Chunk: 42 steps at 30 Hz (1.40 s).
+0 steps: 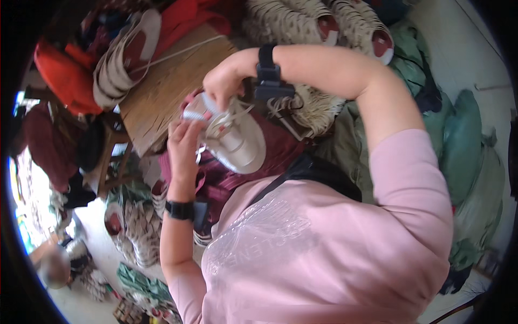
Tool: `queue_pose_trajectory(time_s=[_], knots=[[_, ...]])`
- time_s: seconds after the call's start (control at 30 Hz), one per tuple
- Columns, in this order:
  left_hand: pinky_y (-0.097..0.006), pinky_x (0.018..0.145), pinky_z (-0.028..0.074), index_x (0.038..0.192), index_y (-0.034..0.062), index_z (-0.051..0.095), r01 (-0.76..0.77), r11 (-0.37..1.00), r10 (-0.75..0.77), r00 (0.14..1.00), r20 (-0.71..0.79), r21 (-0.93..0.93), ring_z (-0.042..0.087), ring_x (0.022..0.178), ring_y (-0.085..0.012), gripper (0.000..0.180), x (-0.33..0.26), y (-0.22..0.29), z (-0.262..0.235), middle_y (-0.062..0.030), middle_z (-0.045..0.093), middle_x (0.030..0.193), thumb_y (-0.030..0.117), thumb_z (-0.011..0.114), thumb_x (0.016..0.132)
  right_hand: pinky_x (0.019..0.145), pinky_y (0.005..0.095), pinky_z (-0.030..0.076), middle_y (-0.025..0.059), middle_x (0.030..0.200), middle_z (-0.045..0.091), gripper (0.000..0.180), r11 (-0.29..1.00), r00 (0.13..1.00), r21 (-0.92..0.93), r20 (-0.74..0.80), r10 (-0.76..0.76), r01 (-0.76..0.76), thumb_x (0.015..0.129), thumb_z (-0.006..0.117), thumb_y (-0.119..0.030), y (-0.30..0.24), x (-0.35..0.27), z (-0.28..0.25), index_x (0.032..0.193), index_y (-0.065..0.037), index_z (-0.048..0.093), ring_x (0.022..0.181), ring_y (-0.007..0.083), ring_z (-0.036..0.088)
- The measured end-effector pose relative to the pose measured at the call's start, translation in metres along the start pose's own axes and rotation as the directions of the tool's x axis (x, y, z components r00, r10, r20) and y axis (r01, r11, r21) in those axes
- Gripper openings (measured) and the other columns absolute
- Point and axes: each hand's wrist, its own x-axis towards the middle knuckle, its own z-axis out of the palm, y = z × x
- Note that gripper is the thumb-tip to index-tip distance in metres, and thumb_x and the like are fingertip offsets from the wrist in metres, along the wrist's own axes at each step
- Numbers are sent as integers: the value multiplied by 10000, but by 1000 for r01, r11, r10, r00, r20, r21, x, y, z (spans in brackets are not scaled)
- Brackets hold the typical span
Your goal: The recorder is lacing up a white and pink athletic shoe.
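From the head camera I see a pale, off-white shoe (236, 141) held above the lap, over a maroon cloth (272, 148). Its smooth light sole faces up toward me, and cream cord is wound about its upper part. My left hand (183, 141) grips the shoe's left edge, fingers curled shut on it. My right hand (224, 81) comes down from above with the fingertips pinched together on the cord at the shoe's top end (both wrists wear black straps). Just behind the shoe stands a wooden table (162, 89), with another pale sole (116, 65) lying on it. Woven cream shoes (302, 21) are piled beyond.
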Motion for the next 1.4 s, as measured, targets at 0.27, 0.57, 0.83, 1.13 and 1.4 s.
queue_pose_trajectory(time_s=[0.27, 0.57, 0.83, 1.13, 1.4], knots=[[-229, 819, 383, 913, 1, 665, -382, 921, 382, 924, 25, 70, 483, 948, -120, 181, -12, 84, 5, -24, 531, 984, 160, 590, 957, 523, 324, 503, 93, 744, 655, 230, 862, 884, 366, -176, 433, -350, 728, 707, -203, -25, 6, 21, 816, 9, 685, 652, 185, 634], [-188, 655, 377, 921, 21, 586, -72, 797, -163, 931, -328, -599, 428, 684, -50, 193, -11, 21, 12, 43, 500, 767, 183, 521, 1004, 589, 411, 487, 128, 779, 640, 200, 980, 940, -173, -338, 35, -99, 748, 671, -170, -36, -2, -2, 878, -18, 652, 689, 299, 620], [-377, 765, 494, 957, 92, 710, -359, 812, 401, 916, 6, 461, 589, 866, -312, 205, 26, 15, 27, -126, 573, 933, 108, 693, 753, 711, 421, 465, 110, 925, 535, 253, 928, 899, -351, -357, -254, 123, 712, 704, -43, -6, -30, 28, 901, -44, 535, 866, 340, 584], [-391, 736, 512, 913, 110, 689, -368, 718, 317, 929, 193, 591, 607, 889, -287, 152, 33, 17, 36, -86, 583, 876, 130, 672, 763, 715, 414, 467, 109, 907, 526, 270, 945, 827, -276, -479, -294, 176, 704, 712, -33, 7, -33, 40, 891, -28, 518, 850, 330, 576], [-348, 656, 486, 951, 17, 620, -201, 633, 499, 844, -196, 747, 594, 743, -260, 113, 43, -18, -28, -126, 629, 822, 56, 589, 849, 728, 391, 485, 115, 886, 596, 170, 969, 860, -97, -448, -246, 227, 768, 664, -114, 1, -45, 36, 893, -25, 590, 841, 307, 615]])
